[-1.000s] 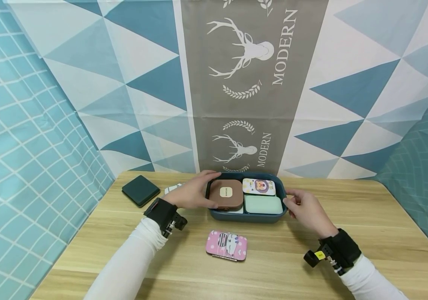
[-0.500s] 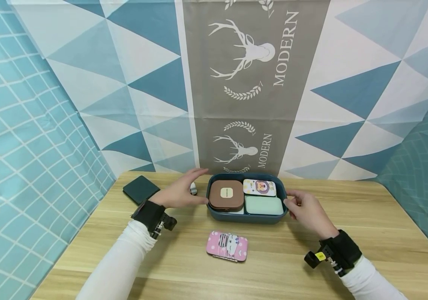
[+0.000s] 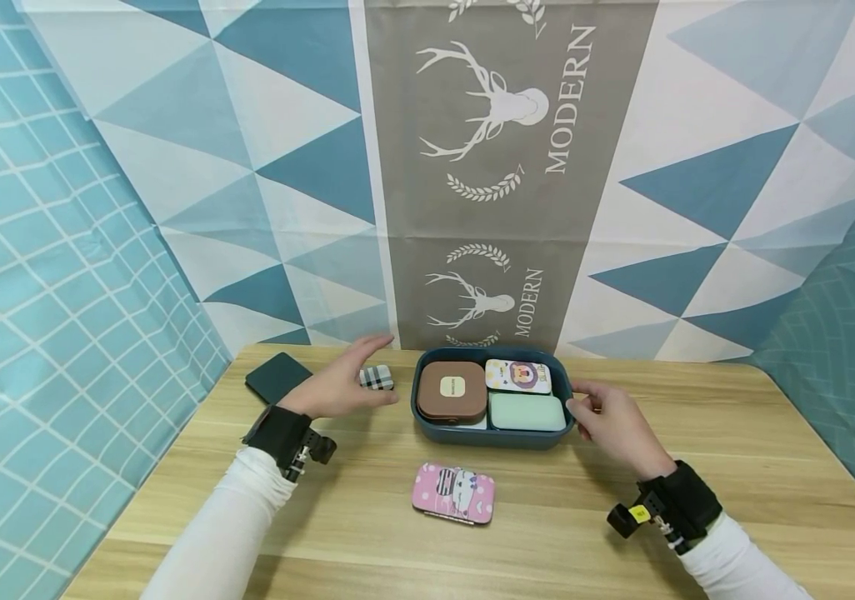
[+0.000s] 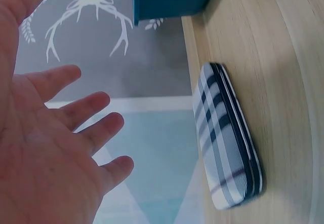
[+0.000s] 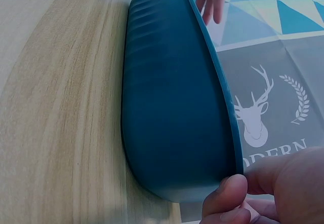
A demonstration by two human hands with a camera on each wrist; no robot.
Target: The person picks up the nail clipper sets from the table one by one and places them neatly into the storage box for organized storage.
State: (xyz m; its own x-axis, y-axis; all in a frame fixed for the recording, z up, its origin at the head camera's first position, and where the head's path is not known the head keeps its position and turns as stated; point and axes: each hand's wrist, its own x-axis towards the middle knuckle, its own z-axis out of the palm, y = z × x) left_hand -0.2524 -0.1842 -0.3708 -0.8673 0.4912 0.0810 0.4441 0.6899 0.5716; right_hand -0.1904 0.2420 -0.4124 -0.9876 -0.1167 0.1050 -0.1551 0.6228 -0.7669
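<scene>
A dark blue rectangular bin [image 3: 495,437] stands at the back of the table. Inside it lie a brown rounded case [image 3: 435,404], a small tin with a lion picture [image 3: 521,375] and a pale green case [image 3: 527,412]. At the bin's right end, my right hand [image 3: 615,421] pinches the rim between thumb and fingers, clearly seen in the right wrist view. To the left of the bin my left hand [image 3: 337,386] hovers with fingers spread and nothing held. A black-and-white plaid case [image 4: 223,138] lies on the table beside it, partly hidden by that hand in the head view.
A pink cartoon tin [image 3: 453,493] lies in front of the bin. A dark green square flat item [image 3: 276,377] sits at the back left, partly behind the left hand. Patterned cloth [image 3: 487,208] hangs right behind the table's back edge.
My left hand has drawn away leftward from the brown case and out of the bin, uncovering more of the plaid case. My right hand has stayed on the rim.
</scene>
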